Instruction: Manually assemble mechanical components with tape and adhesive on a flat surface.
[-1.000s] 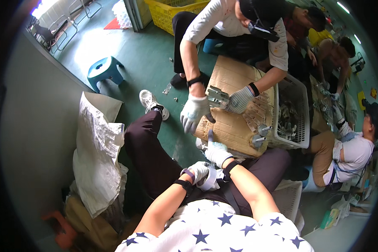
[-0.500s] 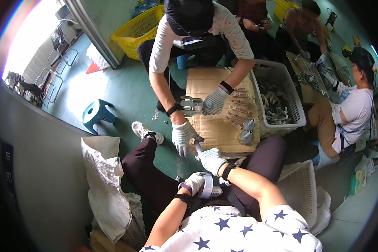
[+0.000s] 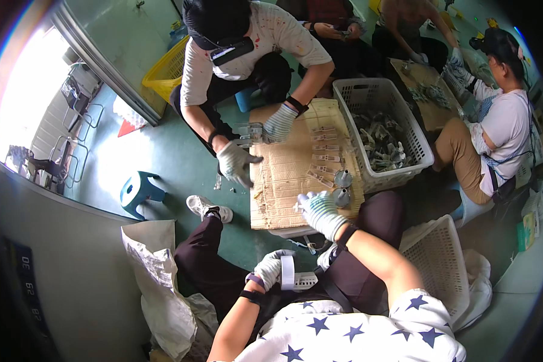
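Observation:
My gloved left hand is closed round a white plastic piece with a curved band and a slotted part, held low in front of my lap. Over the near edge of the cardboard-topped table is my gloved right hand, its fingers drawn together; anything at the fingertips is too small to name. Just beyond it stand two grey funnel-shaped pieces. Several clear plastic clips lie in a row farther back. Across the table, a co-worker's gloved hand holds a clear and grey fitting.
A white crate of loose parts stands right of the table, beyond another basket by my right thigh. A blue stool and a pale sack are on the left. Several people sit around, some at another cardboard-topped table.
My right hand has moved away from the co-worker's hand, and its pointing finger has drawn in. The co-worker's hands have pulled back. The view has shifted; my left hand keeps the white piece.

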Motion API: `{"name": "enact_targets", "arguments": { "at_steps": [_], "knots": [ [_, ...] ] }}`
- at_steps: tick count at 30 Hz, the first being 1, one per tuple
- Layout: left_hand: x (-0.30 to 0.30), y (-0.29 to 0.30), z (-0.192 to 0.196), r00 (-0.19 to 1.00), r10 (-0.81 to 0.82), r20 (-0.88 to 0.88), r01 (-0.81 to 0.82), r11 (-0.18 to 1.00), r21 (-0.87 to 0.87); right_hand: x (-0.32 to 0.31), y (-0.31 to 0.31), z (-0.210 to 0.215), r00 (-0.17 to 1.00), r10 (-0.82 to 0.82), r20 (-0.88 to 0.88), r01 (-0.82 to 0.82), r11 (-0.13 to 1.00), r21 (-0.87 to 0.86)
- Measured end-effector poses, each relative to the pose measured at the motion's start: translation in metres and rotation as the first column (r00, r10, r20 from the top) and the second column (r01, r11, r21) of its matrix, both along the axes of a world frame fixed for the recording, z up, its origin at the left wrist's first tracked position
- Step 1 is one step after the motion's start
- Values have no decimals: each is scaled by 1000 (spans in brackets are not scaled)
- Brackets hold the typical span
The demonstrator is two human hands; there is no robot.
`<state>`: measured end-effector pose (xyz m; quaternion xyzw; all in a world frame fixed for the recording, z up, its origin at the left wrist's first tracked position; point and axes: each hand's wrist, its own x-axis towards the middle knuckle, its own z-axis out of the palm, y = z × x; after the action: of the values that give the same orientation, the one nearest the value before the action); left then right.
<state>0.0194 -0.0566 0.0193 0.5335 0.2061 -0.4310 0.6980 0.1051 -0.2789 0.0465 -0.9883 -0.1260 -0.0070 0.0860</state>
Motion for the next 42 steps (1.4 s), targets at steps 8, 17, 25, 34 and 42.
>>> {"name": "enact_targets", "arguments": {
  "at_steps": [8,17,25,34,42],
  "knots": [
    [39,-4,34,938,236,253,-185,960,-209,7,-23,-30,960,-196,201,192,981,39],
    [81,-3,76,892,233,388,-110,943,-315,11,-22,-17,912,-185,365,-14,877,480],
    [135,-25,109,856,25,517,45,991,-123,12,5,44,560,734,-383,598,-39,800],
    [214,-68,142,787,-170,593,91,983,160,42,-8,64,732,625,-270,491,-210,846],
    [290,-91,135,783,-100,614,-167,917,363,16,9,67,770,601,-214,418,-221,881]
  ]
}}
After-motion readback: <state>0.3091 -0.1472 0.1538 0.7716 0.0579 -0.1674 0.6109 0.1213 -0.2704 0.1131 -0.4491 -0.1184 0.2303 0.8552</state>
